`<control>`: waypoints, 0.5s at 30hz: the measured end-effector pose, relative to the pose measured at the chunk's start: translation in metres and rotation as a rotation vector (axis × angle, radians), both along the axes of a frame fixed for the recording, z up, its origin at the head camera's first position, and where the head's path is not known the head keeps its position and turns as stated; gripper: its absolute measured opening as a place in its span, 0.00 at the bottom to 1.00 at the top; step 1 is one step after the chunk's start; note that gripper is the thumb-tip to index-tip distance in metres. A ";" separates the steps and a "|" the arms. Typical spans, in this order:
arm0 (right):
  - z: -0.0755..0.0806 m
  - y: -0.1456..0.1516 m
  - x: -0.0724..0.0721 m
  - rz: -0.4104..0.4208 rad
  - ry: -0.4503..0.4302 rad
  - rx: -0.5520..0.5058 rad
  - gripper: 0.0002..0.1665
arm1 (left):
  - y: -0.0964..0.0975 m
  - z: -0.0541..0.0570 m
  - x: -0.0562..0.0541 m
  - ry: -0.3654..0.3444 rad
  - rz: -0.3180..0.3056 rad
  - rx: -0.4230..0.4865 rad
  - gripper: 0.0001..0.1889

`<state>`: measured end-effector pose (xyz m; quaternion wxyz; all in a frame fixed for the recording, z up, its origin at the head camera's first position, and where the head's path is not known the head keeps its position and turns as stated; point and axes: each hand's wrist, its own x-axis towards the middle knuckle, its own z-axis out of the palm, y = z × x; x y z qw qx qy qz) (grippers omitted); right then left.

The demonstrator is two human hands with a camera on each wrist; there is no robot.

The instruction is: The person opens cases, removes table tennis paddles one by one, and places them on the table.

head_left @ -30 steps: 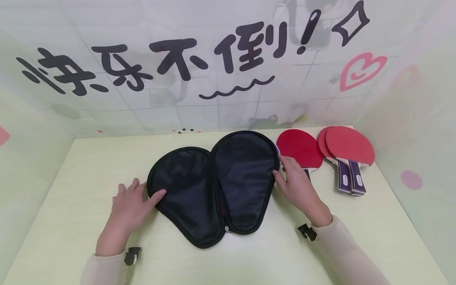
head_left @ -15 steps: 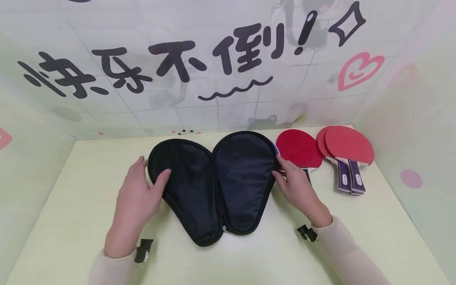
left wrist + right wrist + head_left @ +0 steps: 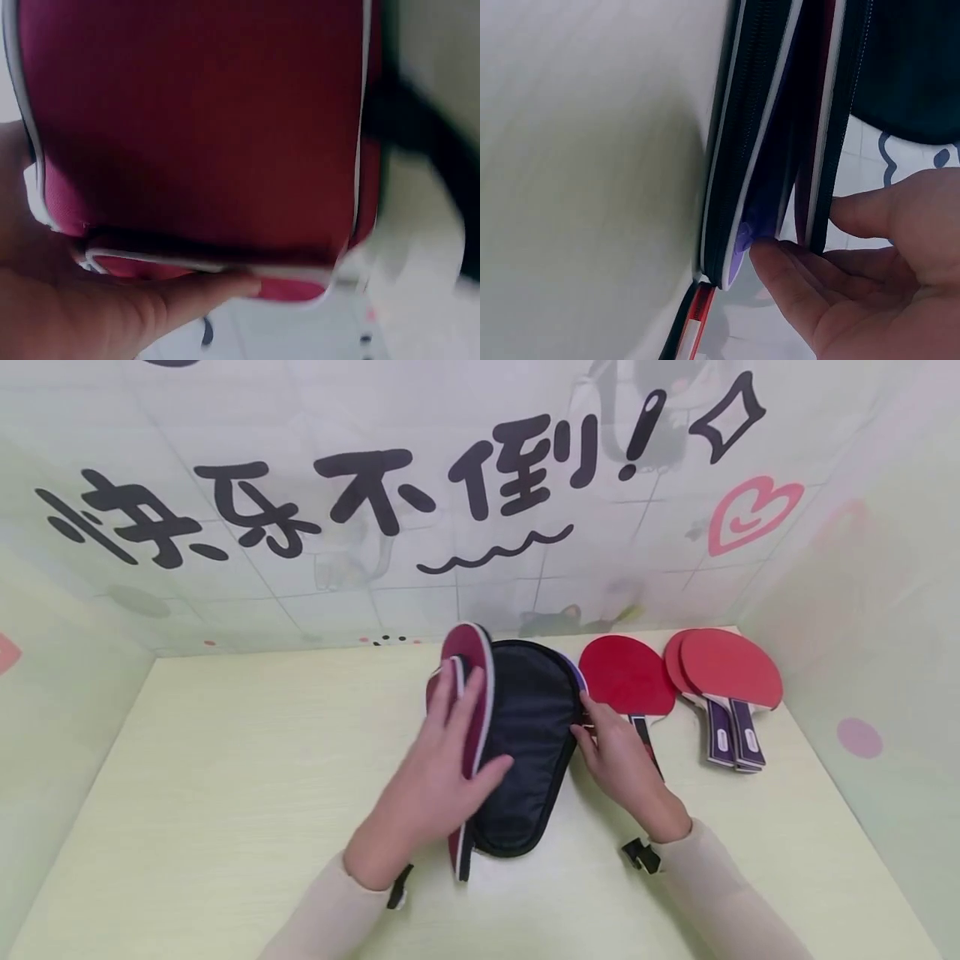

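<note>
A table tennis bat case [image 3: 525, 743] lies in the head view with one half flat, its black side up. Its other half stands nearly on edge, turned over toward the right. The outside is dark red with white piping, and a pocket [image 3: 225, 281] shows in the left wrist view. My left hand [image 3: 431, 777] holds this raised half, fingers on the red outside and thumb over the black side. My right hand [image 3: 618, 756] pinches the flat half's right edge. In the right wrist view, zipped edges and a purple layer [image 3: 757, 225] show beside its fingertips.
A red table tennis bat [image 3: 626, 672] lies right behind my right hand, its handle partly covered. Farther right, several red bats [image 3: 731, 668] with purple handles are stacked. Printed walls [image 3: 330, 602] border the pale table [image 3: 247, 777] behind and at both sides.
My left hand has moved right, lifting the case's left half from flat to nearly upright, so its red outside now shows. My right hand has stayed at the right edge.
</note>
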<state>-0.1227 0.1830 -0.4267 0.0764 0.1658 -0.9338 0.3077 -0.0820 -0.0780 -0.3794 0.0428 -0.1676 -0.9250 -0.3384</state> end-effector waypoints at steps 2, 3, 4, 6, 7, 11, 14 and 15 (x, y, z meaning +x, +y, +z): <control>0.000 0.001 0.000 0.001 -0.003 0.007 0.34 | 0.010 -0.006 0.001 -0.065 -0.039 -0.038 0.52; 0.000 0.001 0.000 0.001 0.000 0.011 0.34 | 0.015 -0.009 0.001 -0.086 -0.056 -0.058 0.51; -0.001 0.001 0.000 0.001 0.002 0.016 0.34 | 0.019 -0.012 0.002 -0.106 -0.072 -0.073 0.51; -0.001 0.002 -0.001 0.003 0.001 0.021 0.35 | 0.026 -0.017 0.001 -0.138 -0.098 -0.097 0.50; -0.001 0.002 -0.001 0.008 0.001 0.020 0.34 | 0.029 -0.019 0.000 -0.151 -0.114 -0.111 0.49; -0.005 0.002 -0.003 0.025 -0.015 0.033 0.34 | 0.036 -0.031 -0.001 -0.185 -0.171 -0.187 0.46; -0.008 0.000 -0.002 0.044 -0.010 0.049 0.34 | 0.037 -0.038 0.000 -0.183 -0.203 -0.264 0.44; -0.008 0.000 -0.001 0.054 -0.007 0.053 0.35 | 0.036 -0.039 0.001 -0.179 -0.207 -0.283 0.43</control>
